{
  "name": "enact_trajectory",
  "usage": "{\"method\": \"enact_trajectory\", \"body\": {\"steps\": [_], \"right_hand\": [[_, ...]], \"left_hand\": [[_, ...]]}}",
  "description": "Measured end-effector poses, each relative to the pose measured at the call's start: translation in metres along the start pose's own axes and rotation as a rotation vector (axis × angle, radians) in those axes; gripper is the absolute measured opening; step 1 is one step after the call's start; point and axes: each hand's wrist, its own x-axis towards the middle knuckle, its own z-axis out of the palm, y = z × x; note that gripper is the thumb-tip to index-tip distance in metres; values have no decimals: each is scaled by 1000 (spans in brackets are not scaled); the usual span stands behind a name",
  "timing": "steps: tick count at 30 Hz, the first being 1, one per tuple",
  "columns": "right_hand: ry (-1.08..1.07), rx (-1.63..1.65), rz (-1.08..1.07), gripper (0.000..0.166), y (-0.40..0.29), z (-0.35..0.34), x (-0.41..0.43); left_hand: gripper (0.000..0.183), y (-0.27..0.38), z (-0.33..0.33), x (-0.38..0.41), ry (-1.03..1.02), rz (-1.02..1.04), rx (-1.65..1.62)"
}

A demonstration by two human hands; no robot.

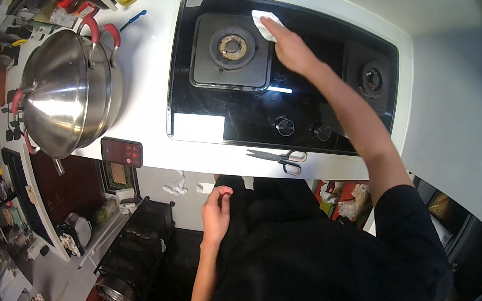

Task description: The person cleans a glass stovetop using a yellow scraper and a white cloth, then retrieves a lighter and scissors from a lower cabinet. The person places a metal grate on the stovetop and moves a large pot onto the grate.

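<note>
My right hand (285,42) presses a folded white cloth or tissue (260,19) onto the black glass gas cooktop (234,105). The cloth lies just beyond the upper right corner of the left burner's square plate (206,70). That burner (232,47) has no pan support over it, and its ring looks brownish. My right forearm crosses above the cooktop, near the right burner (372,78). In front of my body, below the counter edge, hangs my left hand (215,212) with its fingers loosely curled. Nothing shows in it, though the inside of the palm is partly hidden.
Scissors (281,158) lie on the counter's front edge, below two control knobs (284,126). A phone (122,152) overhangs the edge farther left. Stacked steel pots with red handles (62,92) stand left of the cooktop, near a blue-handled tool (133,19) and several bottles.
</note>
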Motion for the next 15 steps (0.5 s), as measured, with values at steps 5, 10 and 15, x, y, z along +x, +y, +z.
{"method": "enact_trajectory", "body": {"steps": [5,10,15], "right_hand": [[161,-152,103,57,-53,29,-50],[32,-132,85,67,-78,24,-85],[92,-124,102,69,-39,13,-35]], "left_hand": [[12,2,3,-3,-7,34,-1],[13,-5,-6,-16,-1,39,30],[14,-8,-19,-32,17,59,134]]}}
